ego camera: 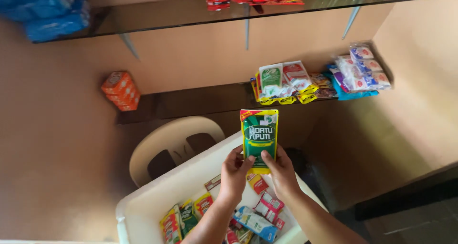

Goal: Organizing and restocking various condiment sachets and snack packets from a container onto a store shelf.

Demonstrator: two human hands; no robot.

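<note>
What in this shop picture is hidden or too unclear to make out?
All in the head view:
- Lower part of the green pouch: covered by the left hand and right hand.
- White bin: its near end is cut off by the bottom edge; the forearms cover some packets inside.
- Goods on the top shelf: cut off by the top edge.
- Packets on the lower shelf: too small and blurred to tell what they are.
- Plastic chair: its seat is hidden by the bin.

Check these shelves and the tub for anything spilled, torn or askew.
Nothing looks spilled or torn. Both hands, left hand and right hand, hold the green pouch upright above the white tub. Only the orange pack sits tilted, alone at the lower shelf's left end.
</note>
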